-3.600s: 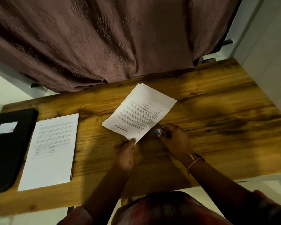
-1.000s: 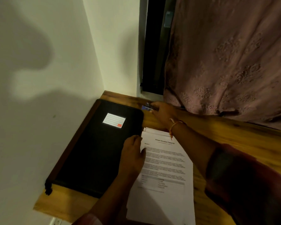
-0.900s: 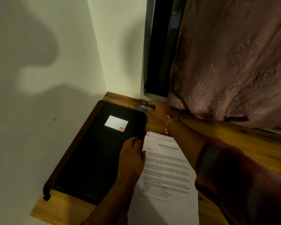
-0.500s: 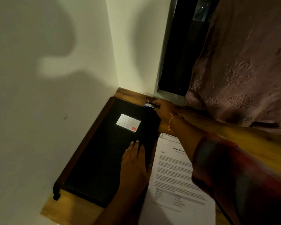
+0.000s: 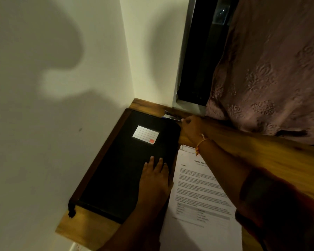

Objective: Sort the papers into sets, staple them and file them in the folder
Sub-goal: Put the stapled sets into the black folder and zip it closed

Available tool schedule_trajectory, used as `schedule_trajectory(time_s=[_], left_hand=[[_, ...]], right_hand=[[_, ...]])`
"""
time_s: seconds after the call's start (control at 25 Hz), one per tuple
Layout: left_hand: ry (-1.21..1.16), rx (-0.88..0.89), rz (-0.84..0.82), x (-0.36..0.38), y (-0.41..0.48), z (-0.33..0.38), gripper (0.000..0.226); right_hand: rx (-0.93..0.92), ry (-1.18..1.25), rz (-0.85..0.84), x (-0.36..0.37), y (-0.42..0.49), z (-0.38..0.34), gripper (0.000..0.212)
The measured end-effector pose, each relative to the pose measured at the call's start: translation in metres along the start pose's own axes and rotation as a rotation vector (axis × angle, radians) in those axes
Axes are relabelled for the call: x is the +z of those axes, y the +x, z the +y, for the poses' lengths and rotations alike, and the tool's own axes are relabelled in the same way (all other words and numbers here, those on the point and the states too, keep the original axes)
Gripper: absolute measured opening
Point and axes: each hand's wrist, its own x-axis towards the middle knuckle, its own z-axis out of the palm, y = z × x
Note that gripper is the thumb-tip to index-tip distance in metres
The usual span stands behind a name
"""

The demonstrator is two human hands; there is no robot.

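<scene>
The left hand (image 5: 155, 180) lies flat on the closed black rectangular folder with a white label (image 5: 123, 169), its fingers (image 5: 151, 161) straight and gripping nothing. Just right of those fingers, along the folder's edge, lies the stack of white printed papers (image 5: 201, 196) on the brown wooden worktop (image 5: 270, 156). The right hand (image 5: 192, 129) reaches across the stack's top. Just beyond its fingers (image 5: 186, 121), the small blue and metal stapler (image 5: 171, 116) sits at the folder's far edge. I cannot tell whether those fingers pinch it or merely touch it.

Sorting looks done for this stack. No staple shows, as the wrist hides the upper corner, so stapling is unconfirmed. Filing is plainly left: the folder is unopened and no paper is inside it as far as can be seen.
</scene>
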Motion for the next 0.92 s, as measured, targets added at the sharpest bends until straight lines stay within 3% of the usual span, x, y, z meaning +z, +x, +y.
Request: schedule_trajectory(time_s=[0.16,0.28,0.44,0.52,0.64,0.76,0.92], left_hand=[[-0.092,-0.02,0.049,-0.034,-0.004,0.008,0.052],[-0.205,-0.018,0.141,-0.064,-0.012,0.002,0.05],[-0.281,0.039,0.154,-0.09,-0.017,-0.011,0.048],[-0.311,0.046,0.186,-0.104,-0.025,-0.009,0.044],[-0.437,0.04,0.247,-0.122,-0.036,-0.007,0.043],[-0.49,0.12,0.195,-0.139,-0.063,0.002,0.048],[-0.511,-0.02,0.28,-0.144,-0.087,0.002,0.059]], right_hand=[[0.23,0.127,-0.201,0.009,-0.056,-0.007,0.048],[0.255,0.334,-0.248,0.014,-0.081,-0.023,0.059],[0.25,0.703,-0.329,0.002,-0.098,-0.052,0.036],[0.308,0.885,-0.38,-0.009,-0.11,-0.063,0.035],[0.237,0.915,-0.308,-0.017,-0.12,-0.071,0.033],[0.138,0.913,-0.201,-0.052,-0.137,-0.071,0.021],[0.123,1.038,-0.066,-0.127,-0.146,-0.034,0.02]])
